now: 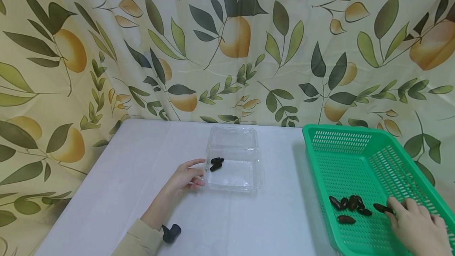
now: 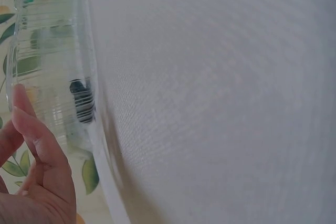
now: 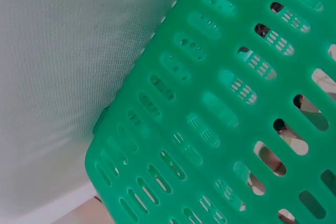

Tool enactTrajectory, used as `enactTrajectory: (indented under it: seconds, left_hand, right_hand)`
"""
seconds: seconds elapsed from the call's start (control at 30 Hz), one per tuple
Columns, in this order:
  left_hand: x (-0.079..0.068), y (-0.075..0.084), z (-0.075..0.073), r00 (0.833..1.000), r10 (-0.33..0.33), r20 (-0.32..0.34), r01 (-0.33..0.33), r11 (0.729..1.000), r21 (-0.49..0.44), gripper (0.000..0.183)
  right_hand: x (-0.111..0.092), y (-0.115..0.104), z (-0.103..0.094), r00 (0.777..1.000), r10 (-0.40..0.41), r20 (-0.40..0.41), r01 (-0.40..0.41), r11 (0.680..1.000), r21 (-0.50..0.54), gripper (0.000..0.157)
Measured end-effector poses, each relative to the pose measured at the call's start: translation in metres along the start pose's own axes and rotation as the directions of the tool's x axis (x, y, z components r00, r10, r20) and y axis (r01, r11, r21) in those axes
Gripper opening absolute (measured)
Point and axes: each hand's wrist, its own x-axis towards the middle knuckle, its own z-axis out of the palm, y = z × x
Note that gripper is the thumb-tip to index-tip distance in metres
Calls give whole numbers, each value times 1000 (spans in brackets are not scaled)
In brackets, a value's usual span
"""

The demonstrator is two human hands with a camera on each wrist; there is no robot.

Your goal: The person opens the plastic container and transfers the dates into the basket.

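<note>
A clear plastic clamshell box [image 1: 245, 175] lies opened on the table, its lid folded back. Several small dark oval pieces [image 1: 216, 167] rest at its left side; through the box wall [image 2: 42, 51] they show as a dark patch [image 2: 82, 100] in the left wrist view. My left hand [image 1: 186, 177] is at the box's left edge, fingers extended and relaxed. In the green basket [image 1: 321, 204], my right hand [image 1: 419, 222] pinches one dark brown, pointed oval piece [image 1: 382, 208] between thumb and fingers. More such pieces [image 1: 352, 202] lie on the basket floor. The basket wall [image 3: 210, 124] mostly hides my right hand in its wrist view.
A white-covered table [image 1: 277, 208] lies under everything, with the basket on the right. Beside my left sleeve [image 1: 140, 238] is a small black object [image 1: 172, 233]. A fruit-patterned curtain [image 1: 220, 90] hangs behind and along the left side.
</note>
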Motion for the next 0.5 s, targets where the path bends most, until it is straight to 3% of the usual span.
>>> enactTrajectory:
  seconds: [0.13,0.5]
  left_hand:
    - [1,-1,0,1000,-1,0,1,1000,1,45]
    - [0,0,0,1000,-2,-4,2,1000,3,46]
  right_hand:
    - [1,3,5,999,18,33,-18,1000,-6,18]
    - [1,-2,4,998,50,32,-49,998,-25,15]
